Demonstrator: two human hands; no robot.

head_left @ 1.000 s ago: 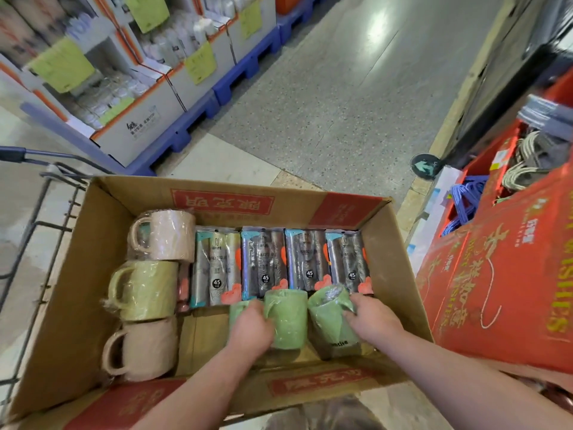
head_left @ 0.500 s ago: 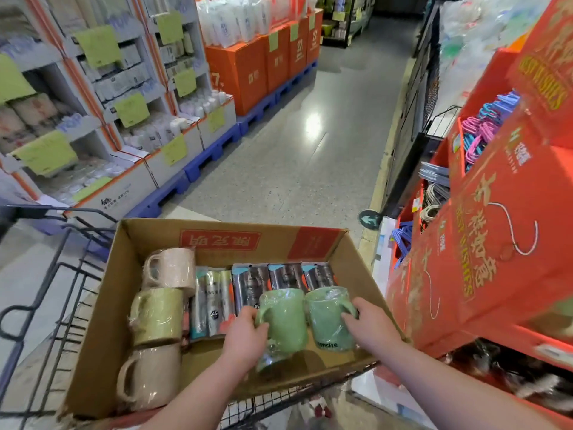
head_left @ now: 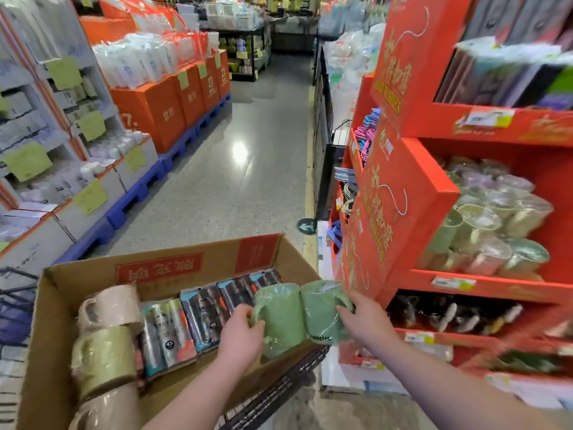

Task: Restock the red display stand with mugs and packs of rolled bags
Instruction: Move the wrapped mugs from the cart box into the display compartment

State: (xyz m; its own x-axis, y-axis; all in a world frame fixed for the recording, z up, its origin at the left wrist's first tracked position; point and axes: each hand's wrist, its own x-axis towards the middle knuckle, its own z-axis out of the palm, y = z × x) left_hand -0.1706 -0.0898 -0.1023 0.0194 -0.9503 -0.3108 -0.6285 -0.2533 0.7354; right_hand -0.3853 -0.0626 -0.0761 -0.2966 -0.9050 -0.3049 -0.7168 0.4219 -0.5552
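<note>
My left hand [head_left: 240, 335] grips one wrapped green mug [head_left: 280, 318] and my right hand [head_left: 366, 321] grips a second green mug [head_left: 319, 308]. Both mugs are held side by side above the right end of the cardboard box [head_left: 49, 305]. In the box lie beige and olive wrapped mugs [head_left: 105, 333] at the left and several packs of rolled bags [head_left: 198, 318] in a row. The red display stand [head_left: 406, 218] rises at the right; its middle shelf holds several wrapped mugs [head_left: 493, 221].
The box rests on a wire cart [head_left: 279, 392]. Hangers [head_left: 367, 131] fill the stand's left side. Orange cartons on blue pallets [head_left: 173, 103] and white shelves line the left of the grey aisle floor [head_left: 235, 169].
Both hands have lifted the two green mugs out of the box and carried them right, toward the red stand. My view has tilted up, showing the stand's shelves.
</note>
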